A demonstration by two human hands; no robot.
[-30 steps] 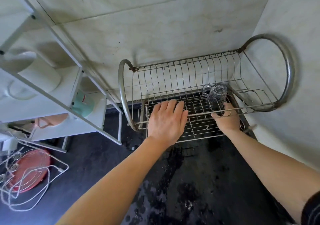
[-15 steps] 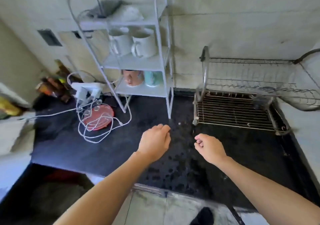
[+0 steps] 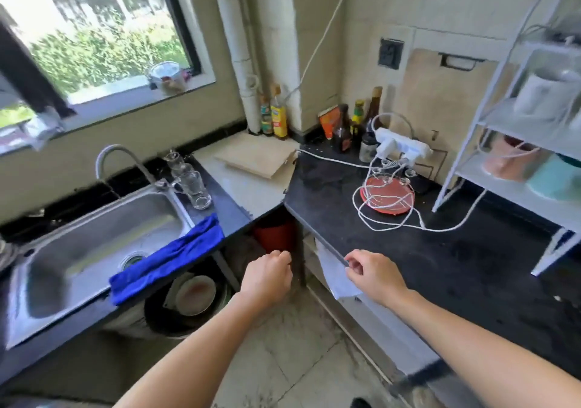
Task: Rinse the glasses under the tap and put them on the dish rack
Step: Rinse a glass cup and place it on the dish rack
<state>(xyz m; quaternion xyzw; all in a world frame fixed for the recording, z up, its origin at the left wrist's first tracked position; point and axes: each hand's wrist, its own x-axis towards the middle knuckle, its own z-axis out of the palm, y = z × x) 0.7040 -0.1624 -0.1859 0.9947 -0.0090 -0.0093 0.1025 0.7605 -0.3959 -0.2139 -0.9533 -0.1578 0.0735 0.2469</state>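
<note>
Glasses: at least three, clear, exact count blurred, clustered on counter just right of one tap, beside sink. Left hand, right hand: both loosely curled, holding nothing.

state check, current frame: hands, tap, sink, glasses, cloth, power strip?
left hand: loosely curled, holding nothing
right hand: loosely curled, holding nothing
tap: no water seen running
sink: no glasses inside
glasses: upright on the counter beside the tap
blue cloth: draped over the sink rim
power strip: plugs in it
</note>
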